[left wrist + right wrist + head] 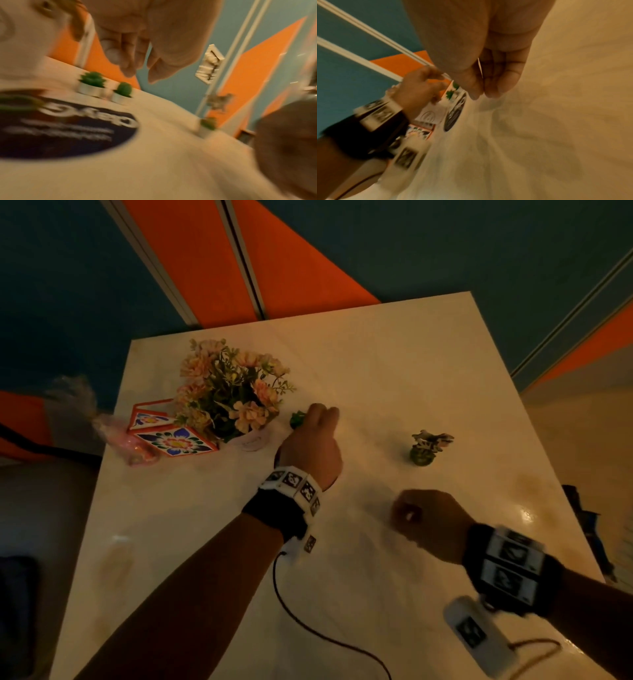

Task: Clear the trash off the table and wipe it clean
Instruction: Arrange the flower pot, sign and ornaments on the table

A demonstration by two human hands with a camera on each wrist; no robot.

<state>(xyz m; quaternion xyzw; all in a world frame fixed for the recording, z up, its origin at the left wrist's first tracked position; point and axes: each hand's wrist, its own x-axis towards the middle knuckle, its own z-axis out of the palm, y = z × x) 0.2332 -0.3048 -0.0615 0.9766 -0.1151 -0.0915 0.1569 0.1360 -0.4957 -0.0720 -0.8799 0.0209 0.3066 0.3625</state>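
Right hand (428, 522) hovers over the tabletop (376, 371), fingers curled on something thin; my left hand (310, 446), loosely open, reaches beside a green plant (297, 419).

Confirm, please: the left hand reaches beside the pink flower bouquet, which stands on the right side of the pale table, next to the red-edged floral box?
No: the head view shows the pink flower bouquet on the left side of the pale table, next to the red-edged floral box; the left hand does reach beside it.
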